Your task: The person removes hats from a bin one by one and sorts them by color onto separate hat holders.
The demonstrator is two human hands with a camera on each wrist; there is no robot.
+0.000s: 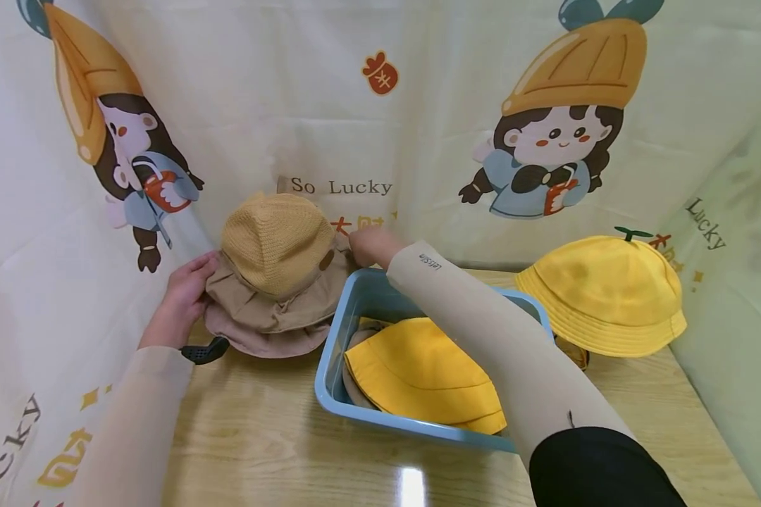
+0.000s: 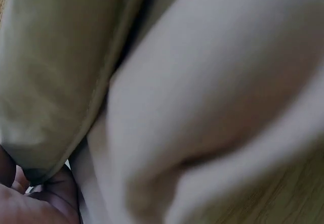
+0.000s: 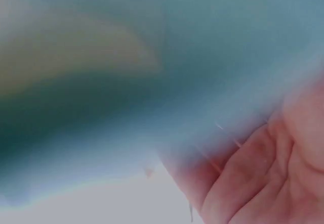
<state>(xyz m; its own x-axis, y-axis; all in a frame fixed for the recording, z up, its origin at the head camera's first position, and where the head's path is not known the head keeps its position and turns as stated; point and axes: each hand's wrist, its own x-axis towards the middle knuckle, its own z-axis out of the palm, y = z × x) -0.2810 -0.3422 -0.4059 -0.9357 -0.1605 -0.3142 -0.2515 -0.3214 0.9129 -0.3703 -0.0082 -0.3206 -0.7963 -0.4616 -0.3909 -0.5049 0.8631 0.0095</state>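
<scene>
In the head view, a tan woven hat [image 1: 275, 243] sits on top of a khaki brimmed hat [image 1: 273, 313], with a pinkish-beige hat [image 1: 266, 341] underneath. My left hand [image 1: 190, 289] grips the left side of the stacked brims; in the left wrist view its fingers [image 2: 55, 196] pinch the khaki brim's edge. At the stack's right edge, my right hand [image 1: 374, 245] has curled fingers at the khaki brim, its fingertips hidden. The right wrist view shows that palm [image 3: 258, 178] behind the blurred blue basin rim, with no hat visible between the fingers.
A blue basin [image 1: 412, 424] beneath my right forearm holds a yellow hat [image 1: 425, 366] and a greyish-brown one [image 1: 354, 373]. Another yellow hat [image 1: 609, 296] with a green propeller stands at the right, over a partly hidden patterned item [image 1: 573, 352]. Printed cloth [image 1: 444, 127] hangs behind the wooden table [image 1: 254, 429].
</scene>
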